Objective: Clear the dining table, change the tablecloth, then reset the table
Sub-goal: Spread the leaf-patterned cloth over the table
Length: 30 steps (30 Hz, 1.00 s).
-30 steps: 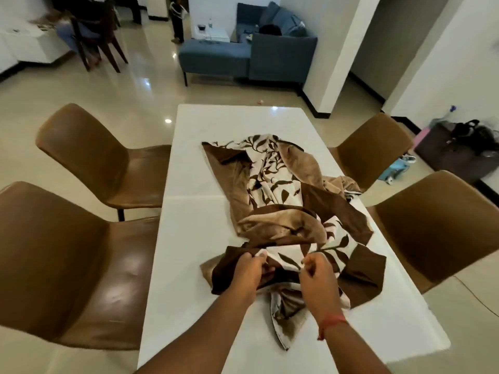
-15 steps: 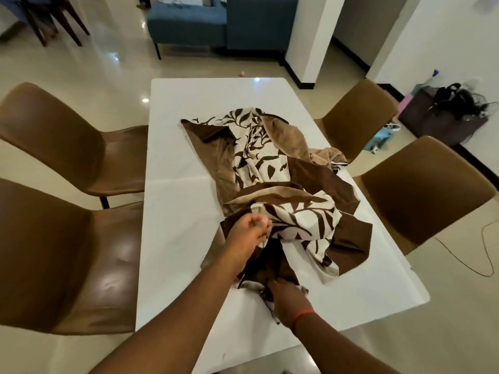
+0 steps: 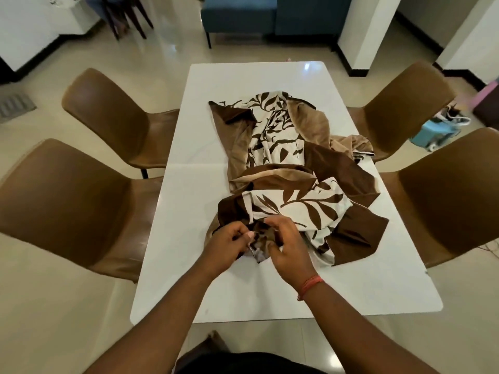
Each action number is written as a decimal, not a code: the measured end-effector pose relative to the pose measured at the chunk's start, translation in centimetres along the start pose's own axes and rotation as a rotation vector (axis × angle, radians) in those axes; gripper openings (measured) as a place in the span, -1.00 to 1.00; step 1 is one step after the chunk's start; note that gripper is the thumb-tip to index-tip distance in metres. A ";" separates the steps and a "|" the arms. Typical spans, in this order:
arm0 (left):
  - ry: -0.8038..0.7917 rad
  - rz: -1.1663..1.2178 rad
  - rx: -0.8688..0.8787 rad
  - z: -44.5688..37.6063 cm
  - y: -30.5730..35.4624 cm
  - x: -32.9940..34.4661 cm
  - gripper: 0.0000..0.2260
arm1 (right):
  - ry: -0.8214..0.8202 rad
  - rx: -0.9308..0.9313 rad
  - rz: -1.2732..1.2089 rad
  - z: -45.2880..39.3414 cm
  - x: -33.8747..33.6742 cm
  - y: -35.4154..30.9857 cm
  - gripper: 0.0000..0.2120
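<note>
Glossy beige floor (image 3: 167, 58), blue sofa (image 3: 270, 14) — four brown chairs (image 3: 108, 114)

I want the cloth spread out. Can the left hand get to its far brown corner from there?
Probably yes: nothing lies between the left hand and the far brown corner of the tablecloth, only bare table, though it needs a long stretch.

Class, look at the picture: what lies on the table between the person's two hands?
In the head view, a bunched edge of the tablecloth lies between the left hand and right hand; both grip it.
</note>
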State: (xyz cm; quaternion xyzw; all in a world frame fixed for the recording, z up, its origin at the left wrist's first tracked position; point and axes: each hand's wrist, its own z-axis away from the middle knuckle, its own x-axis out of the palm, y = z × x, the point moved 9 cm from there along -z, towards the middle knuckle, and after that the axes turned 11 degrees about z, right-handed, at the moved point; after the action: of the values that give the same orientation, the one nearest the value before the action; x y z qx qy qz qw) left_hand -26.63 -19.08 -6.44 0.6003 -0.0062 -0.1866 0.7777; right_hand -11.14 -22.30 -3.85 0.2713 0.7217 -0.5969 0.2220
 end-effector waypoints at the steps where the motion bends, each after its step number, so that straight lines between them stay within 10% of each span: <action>1: 0.082 0.118 -0.032 0.4 0.0 -0.2 -0.83 | 0.051 0.058 0.011 0.6 -0.7 1.2 -0.48; 6: 0.297 0.664 -0.148 4.6 0.3 1.9 -0.79 | -0.024 0.133 0.268 4.5 -0.1 3.7 -0.46; 17: 0.418 1.173 -0.034 13.5 2.4 -0.4 -0.77 | -0.145 -0.157 -0.065 2.6 -0.3 -5.1 -0.78; 22: 0.454 1.007 -0.033 14.5 3.1 -0.6 -0.78 | -0.329 -0.222 -0.194 4.2 1.4 -8.1 -0.46; 30: 0.477 0.559 -0.058 14.0 2.9 -2.4 -0.77 | -0.238 -0.084 -0.171 2.4 -0.1 -7.2 -0.87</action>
State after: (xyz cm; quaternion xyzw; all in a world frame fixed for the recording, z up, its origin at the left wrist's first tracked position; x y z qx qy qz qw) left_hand -31.35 -30.78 0.69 0.5798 0.0168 0.1781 0.7949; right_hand -15.84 -25.71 1.11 0.1267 0.7350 -0.6110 0.2653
